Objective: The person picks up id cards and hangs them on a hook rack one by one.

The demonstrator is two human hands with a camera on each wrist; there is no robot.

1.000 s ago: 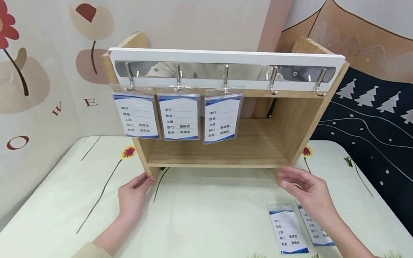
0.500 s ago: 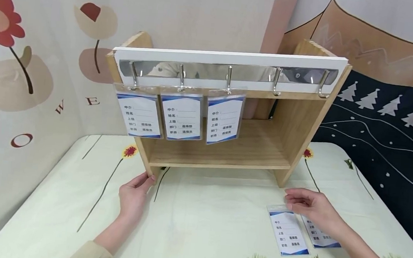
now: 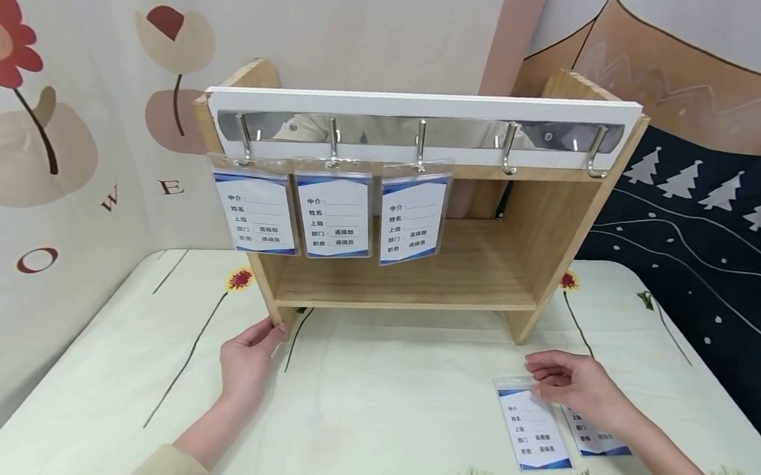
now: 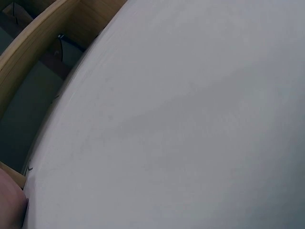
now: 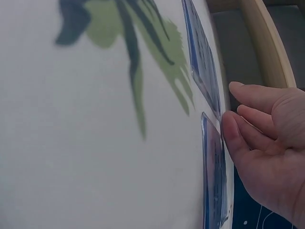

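A small wooden shelf (image 3: 473, 264) stands on the table, with a white hook rail (image 3: 379, 101) across its top front. From the rail's hooks hang a left badge (image 3: 257, 211), a middle badge (image 3: 331, 214) and a right badge (image 3: 412, 218), all in clear sleeves. My left hand (image 3: 247, 362) pinches the foot of the shelf's left side between thumb and fingers. Two more badges lie on the cloth: a nearer badge (image 3: 535, 432) and a farther badge (image 3: 597, 439), partly hidden by my right hand (image 3: 578, 387). That hand's bent fingers hover at their top edges, thumb close by; contact is unclear.
A pale flowered cloth (image 3: 372, 410) covers the table. Behind the shelf hangs a light printed curtain (image 3: 372, 25); a dark one with white trees (image 3: 715, 221) is on the right. Two hooks on the rail's right, including the end hook (image 3: 595, 151), carry nothing.
My right hand has let go of the shelf's right foot and come down toward me to the two lying badges. The left hand stays at the shelf's left foot.
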